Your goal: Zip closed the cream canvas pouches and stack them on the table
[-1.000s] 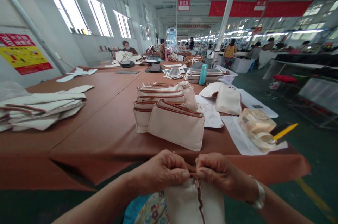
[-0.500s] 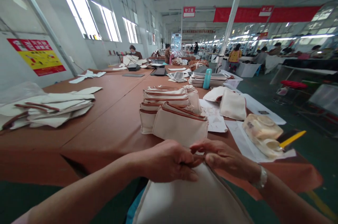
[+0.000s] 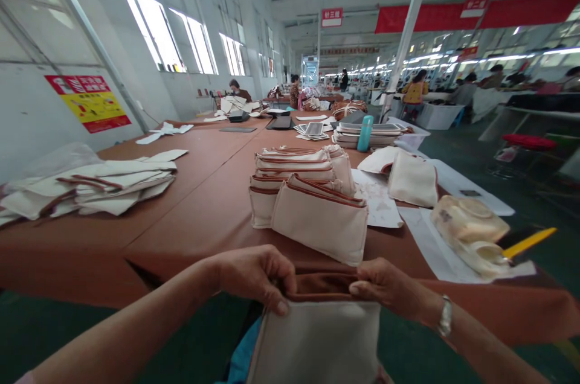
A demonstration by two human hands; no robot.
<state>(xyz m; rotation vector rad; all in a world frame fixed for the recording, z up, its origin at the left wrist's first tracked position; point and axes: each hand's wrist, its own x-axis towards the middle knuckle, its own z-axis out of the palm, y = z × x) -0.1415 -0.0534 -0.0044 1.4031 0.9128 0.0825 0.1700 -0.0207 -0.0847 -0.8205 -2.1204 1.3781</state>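
Note:
Between my hands, below the table's front edge, hangs a cream bag piece (image 3: pixel 324 336) with brown edging and a brown lining that shows at its open mouth. My left hand (image 3: pixel 258 275) pinches the left end of the rim, thumb outside and fingers over the edge. At the right end of the rim, my right hand (image 3: pixel 392 287) grips with thumb and bent fingers; a silvery bracelet circles that wrist. Just beyond stands a row of similar cream bag pieces (image 3: pixel 319 221), brown-edged, the nearest one leaning against the others.
Brown-covered table (image 3: pixel 194 191) carries flat cream pieces (image 3: pixel 122 185) at left. To the right are a cream piece (image 3: pixel 412 179), white paper (image 3: pixel 378 200), a yellowish plastic container (image 3: pixel 469 221) and a yellow-handled tool (image 3: pixel 530 243). A teal bottle (image 3: pixel 365 133) stands farther back; people work beyond.
My hands have moved apart along the rim, and the bag piece's mouth now shows open with its brown lining. The view has shifted slightly left.

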